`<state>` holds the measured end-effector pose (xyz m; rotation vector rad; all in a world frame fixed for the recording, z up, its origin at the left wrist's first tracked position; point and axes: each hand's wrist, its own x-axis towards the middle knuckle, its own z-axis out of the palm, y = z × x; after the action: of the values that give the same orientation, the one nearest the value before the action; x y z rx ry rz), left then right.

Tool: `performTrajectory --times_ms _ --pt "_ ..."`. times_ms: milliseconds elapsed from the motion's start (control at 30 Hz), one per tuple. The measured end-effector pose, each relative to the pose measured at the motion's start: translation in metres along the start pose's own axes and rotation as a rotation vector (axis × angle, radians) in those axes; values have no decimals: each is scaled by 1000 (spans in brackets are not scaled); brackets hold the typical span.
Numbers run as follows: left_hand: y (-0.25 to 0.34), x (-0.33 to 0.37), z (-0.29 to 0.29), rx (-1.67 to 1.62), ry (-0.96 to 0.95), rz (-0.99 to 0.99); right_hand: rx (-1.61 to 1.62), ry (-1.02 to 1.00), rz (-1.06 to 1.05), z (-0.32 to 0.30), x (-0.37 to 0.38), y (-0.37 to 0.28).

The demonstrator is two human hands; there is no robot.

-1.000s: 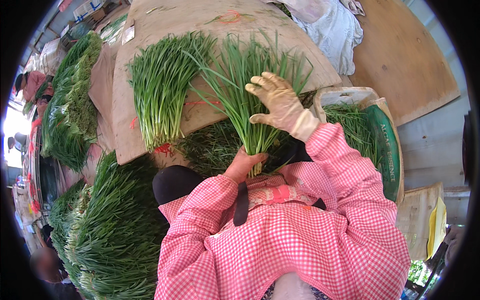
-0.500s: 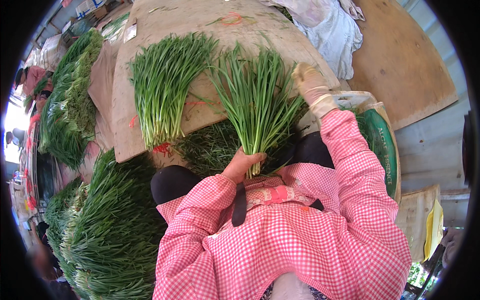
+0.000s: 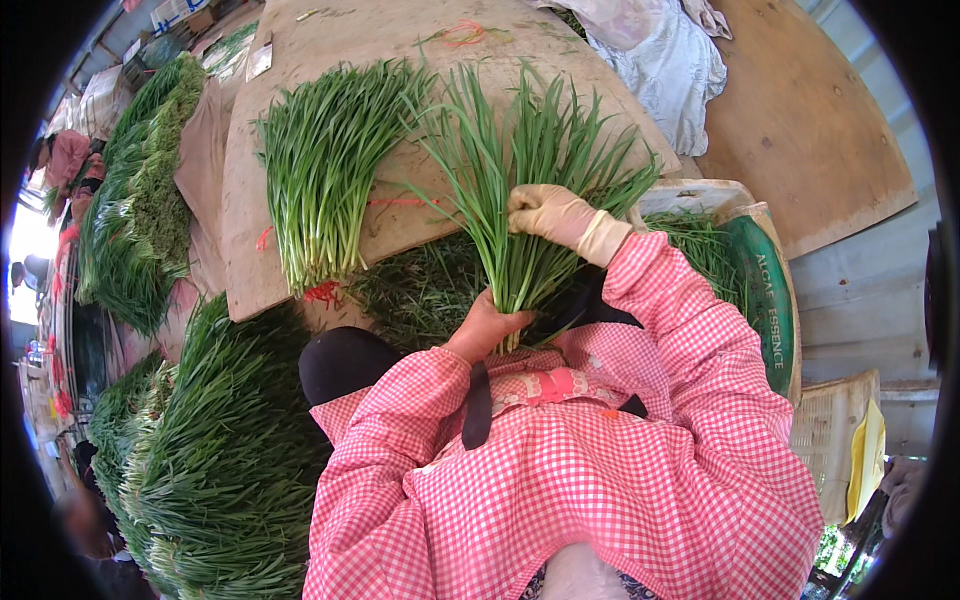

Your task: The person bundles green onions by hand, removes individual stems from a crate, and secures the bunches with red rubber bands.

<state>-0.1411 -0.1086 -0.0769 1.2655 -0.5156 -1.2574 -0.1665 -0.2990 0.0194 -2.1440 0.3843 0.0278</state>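
Note:
My left hand is wrapped round the pale lower stems of a bunch of garlic chives, held upright over my lap with the leaves fanning out upward. In a cream glove, my right hand is closed, its fingers curled in among the leaves about halfway up the bunch. What exactly lies between those fingertips is partly hidden. To the left, a second pile of garlic chives lies flat on the wooden board, its stem ends toward me. A red tie runs out from beside that pile.
Loose trimmings fill the space under the board's near edge. Big heaps of chives stand at my left. On the right is a crate with a green sack. A whitish cloth lies at the back; people work far left.
My right hand has come in from the right side to the middle of the bunch and closed among its leaves. The leaves have spread wider. My left hand keeps its grip.

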Motion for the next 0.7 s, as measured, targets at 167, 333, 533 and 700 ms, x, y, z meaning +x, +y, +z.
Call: performTrajectory --times_ms 167,333,533,700 --pt "17 -4 -1 -84 35 -86 915 -130 97 -23 -8 -1" --pt "11 1 -4 -230 -37 -139 1173 -78 -46 -47 -24 -25" --pt "8 2 -7 -353 -54 -215 1410 152 -307 -112 -54 -48" --pt "26 2 -9 -417 -65 -104 1415 -205 -663 -135 -107 -82"
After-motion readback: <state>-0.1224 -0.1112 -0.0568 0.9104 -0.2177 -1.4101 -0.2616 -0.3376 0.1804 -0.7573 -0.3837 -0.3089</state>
